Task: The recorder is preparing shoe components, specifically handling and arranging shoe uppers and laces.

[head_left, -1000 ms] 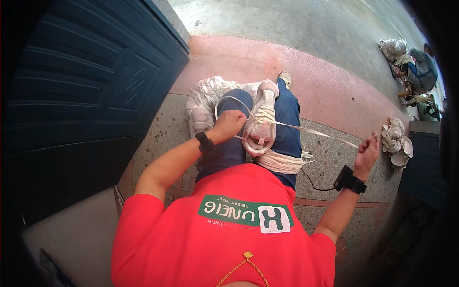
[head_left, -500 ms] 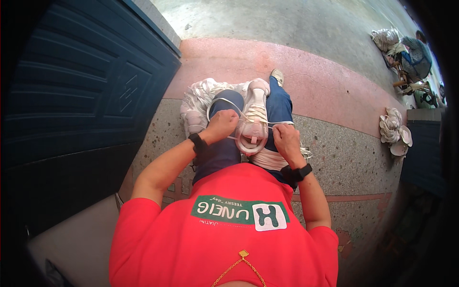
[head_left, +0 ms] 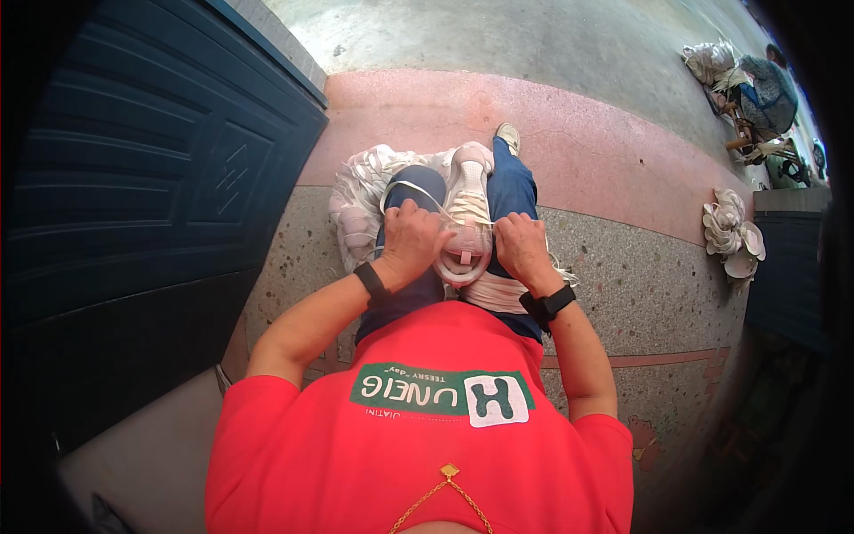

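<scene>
A white and pale pink sneaker (head_left: 464,240) lies between my thighs, its toe pointing away and its heel opening toward me. Cream shoelace (head_left: 469,207) crosses its upper, and a loop of it arches over my left knee. At the shoe's left side, my left hand (head_left: 414,238) is closed on the lace, with the thumb beside the shoe. My right hand (head_left: 522,247) pinches the lace close to the right edge of the shoe. Over my right thigh lies a bundle of pale laces (head_left: 495,295), partly under my right hand.
White and pale pink shoes (head_left: 358,214) are heaped beyond and beside my left knee. A dark blue panelled door (head_left: 169,169) stands at the left. More pale shoes (head_left: 733,233) sit on the floor at the right. Farther off, a person (head_left: 769,100) is seated near another white pile.
Both hands have come in closer to the shoe. My left hand has turned and lowered beside it, and the stretches of lace between hands and shoe look shorter.
</scene>
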Tool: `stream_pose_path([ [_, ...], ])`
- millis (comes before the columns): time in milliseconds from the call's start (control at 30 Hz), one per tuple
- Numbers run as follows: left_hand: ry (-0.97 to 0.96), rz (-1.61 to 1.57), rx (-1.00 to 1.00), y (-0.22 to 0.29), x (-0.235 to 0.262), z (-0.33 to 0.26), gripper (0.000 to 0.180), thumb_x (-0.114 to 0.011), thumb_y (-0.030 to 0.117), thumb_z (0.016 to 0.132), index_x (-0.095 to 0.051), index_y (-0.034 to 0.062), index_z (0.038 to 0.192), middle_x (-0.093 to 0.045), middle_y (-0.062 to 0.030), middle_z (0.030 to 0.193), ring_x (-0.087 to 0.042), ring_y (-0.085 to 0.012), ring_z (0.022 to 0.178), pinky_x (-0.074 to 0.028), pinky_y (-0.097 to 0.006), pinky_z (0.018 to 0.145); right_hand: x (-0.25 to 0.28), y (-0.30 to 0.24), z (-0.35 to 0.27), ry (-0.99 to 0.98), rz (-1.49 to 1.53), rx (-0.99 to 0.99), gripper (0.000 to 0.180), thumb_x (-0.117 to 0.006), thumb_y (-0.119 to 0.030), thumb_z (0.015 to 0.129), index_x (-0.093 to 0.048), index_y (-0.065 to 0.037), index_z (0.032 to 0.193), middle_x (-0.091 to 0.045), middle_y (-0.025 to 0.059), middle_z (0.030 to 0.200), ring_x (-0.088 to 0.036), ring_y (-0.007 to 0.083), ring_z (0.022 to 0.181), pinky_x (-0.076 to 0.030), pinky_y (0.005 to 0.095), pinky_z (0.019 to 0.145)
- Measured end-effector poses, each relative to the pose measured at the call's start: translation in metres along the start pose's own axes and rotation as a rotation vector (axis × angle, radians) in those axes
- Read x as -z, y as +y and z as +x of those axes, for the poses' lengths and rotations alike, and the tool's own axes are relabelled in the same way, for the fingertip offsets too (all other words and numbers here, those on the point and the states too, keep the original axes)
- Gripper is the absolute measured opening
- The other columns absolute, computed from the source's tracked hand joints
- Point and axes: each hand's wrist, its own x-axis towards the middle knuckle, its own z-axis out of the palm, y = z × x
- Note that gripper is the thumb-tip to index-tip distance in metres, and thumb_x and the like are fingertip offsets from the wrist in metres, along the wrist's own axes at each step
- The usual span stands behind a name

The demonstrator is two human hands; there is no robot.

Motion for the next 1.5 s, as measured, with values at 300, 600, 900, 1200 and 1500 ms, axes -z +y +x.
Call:
stream_pose_path([
  [300,-0.1,-0.284,0.178,-0.007,-0.013,-0.006,0.023,-0.073,0.021,0.085,-0.075,0.0098,0.104,-0.07,-0.0061,0.091,-0.059,-0.0292,0.099,-0.047,-0.044,0.086,0.007,-0.027,0.001,0.106,-0.121,-0.003,0.012,-0.064,-0.021,0.09,-0.07,-0.012,0.087,-0.062,0.0059,0.085,-0.059,0.026,0.089,-0.041,0.042,0.08],
  [600,-0.044,-0.131,-0.221,-0.014,0.008,0.033,0.012,-0.072,0.018,0.086,-0.073,0.0103,0.094,-0.068,-0.0054,0.084,-0.059,-0.0305,0.097,-0.047,-0.045,0.085,-0.014,-0.014,-0.013,0.15,0.142,-0.096,0.011,-0.062,-0.012,0.092,-0.068,-0.005,0.098,-0.065,0.013,0.089,-0.06,0.0338,0.091,-0.047,0.0467,0.082],
  [900,-0.198,0.228,-0.347,-0.023,0.028,0.036,0.006,-0.065,0.015,0.081,-0.069,0.0107,0.081,-0.067,-0.007,0.072,-0.063,-0.0269,0.085,-0.045,-0.044,0.075,-0.001,-0.023,0.004,0.093,-0.139,0.147,0.014,-0.063,-0.011,0.082,-0.065,-0.007,0.095,-0.065,0.0094,0.093,-0.061,0.0279,0.097,-0.046,0.044,0.085],
  [1200,-0.196,-0.248,0.183,-0.023,0.0,0.008,0.015,-0.055,0.015,0.096,-0.065,0.0046,0.099,-0.067,-0.0245,0.073,-0.068,-0.0447,0.075,-0.052,-0.056,0.07,0.158,-0.031,0.024,0.782,0.833,0.011,0.022,-0.048,0.009,0.093,-0.059,-0.003,0.108,-0.06,0.009,0.086,-0.06,0.0236,0.077,-0.051,0.039,0.07],
  [1500,-0.234,-0.306,0.204,-0.024,-0.012,0.005,0.023,-0.057,0.024,0.097,-0.068,0.004,0.096,-0.069,-0.0246,0.079,-0.068,-0.0459,0.08,-0.054,-0.056,0.073,0.042,-0.034,0.024,0.101,0.475,-0.258,0.013,-0.056,-0.015,0.1,-0.065,-0.006,0.103,-0.063,0.0109,0.083,-0.062,0.0278,0.076,-0.051,0.0401,0.069],
])
